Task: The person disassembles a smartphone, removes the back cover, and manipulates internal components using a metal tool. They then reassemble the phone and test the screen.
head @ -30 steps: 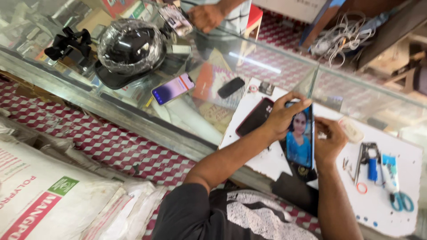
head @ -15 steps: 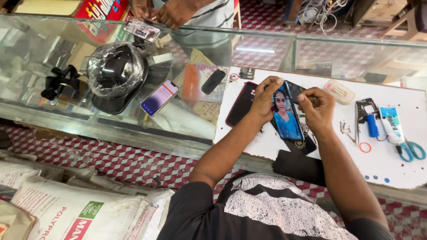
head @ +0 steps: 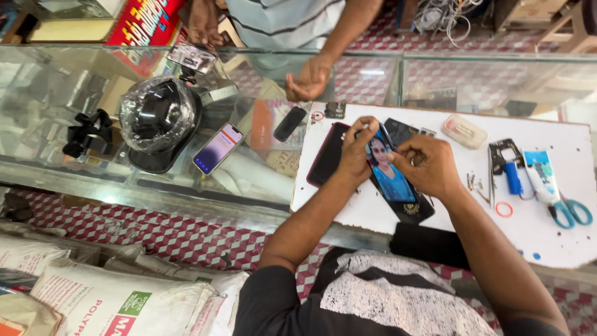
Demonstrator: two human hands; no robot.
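Observation:
A black phone (head: 393, 180) with a lit screen showing a portrait lies tilted on a white board (head: 559, 239) on the glass counter. My left hand (head: 353, 154) grips the phone's top left edge, its fingertips pinched at the upper corner. My right hand (head: 428, 167) holds the right edge, fingers curled against the side of the screen. A dark red phone case (head: 324, 155) lies just left of my left hand, partly under it.
On the board's right lie a white box (head: 463, 130), a blue-handled tool (head: 513, 177), a tube (head: 541, 177) and scissors (head: 569, 213). On the glass stand a wrapped helmet (head: 158, 118) and another phone (head: 217, 148). Another person's hand (head: 310, 78) rests opposite. Sacks (head: 118, 302) lie below.
The view has swung so the board sits more to the right. Both my hands stay on the phone. The other person's hand has come down onto the glass near the board.

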